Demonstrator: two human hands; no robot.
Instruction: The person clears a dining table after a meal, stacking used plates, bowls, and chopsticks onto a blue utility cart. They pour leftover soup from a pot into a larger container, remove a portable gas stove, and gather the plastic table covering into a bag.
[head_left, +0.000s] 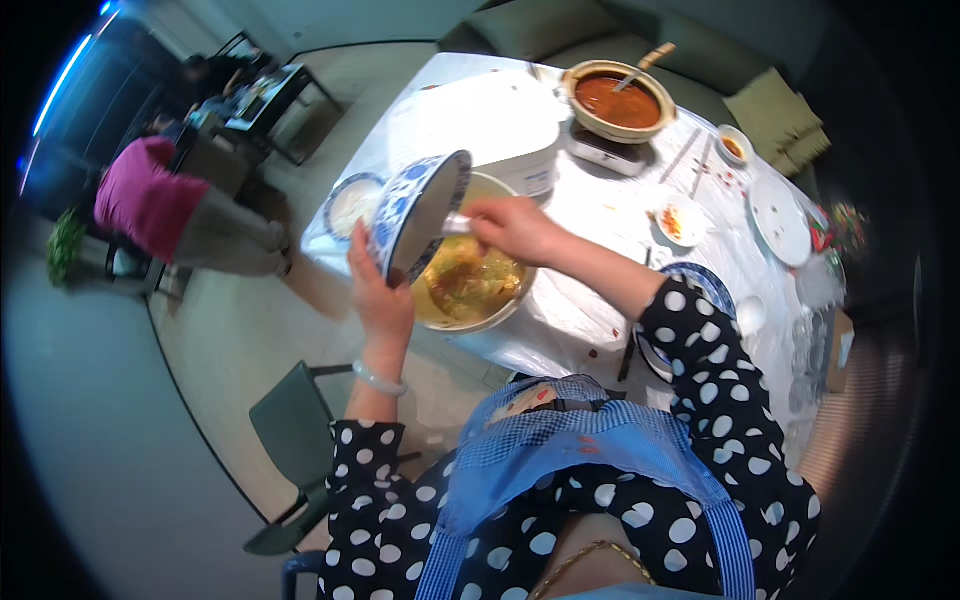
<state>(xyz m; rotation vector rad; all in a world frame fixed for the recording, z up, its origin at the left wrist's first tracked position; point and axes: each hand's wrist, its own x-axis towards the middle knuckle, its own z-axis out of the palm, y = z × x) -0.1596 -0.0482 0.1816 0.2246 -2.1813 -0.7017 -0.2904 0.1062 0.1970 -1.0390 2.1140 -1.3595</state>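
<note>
My left hand (381, 296) grips a blue-and-white patterned bowl (427, 217) by its rim and side. The bowl is tipped steeply on its side over a pale bucket (517, 304), its mouth facing right. Yellowish liquid with food scraps (476, 277) lies in the bucket. My right hand (510, 229) is closed around a short white utensil (456, 223), probably a spoon, whose far end is at the bowl's mouth. Behind the bowl, a blue-rimmed plate (352, 202) holds white food, perhaps rice.
A large white container (480, 120) stands on the plastic-covered table (585, 300). Beyond it, a clay pot (622, 101) of red soup with a ladle sits on a portable stove (607, 154). Used dishes (681, 220) and chopsticks lie rightward. A green chair (292, 420) and a stooping person (161, 199) are leftward.
</note>
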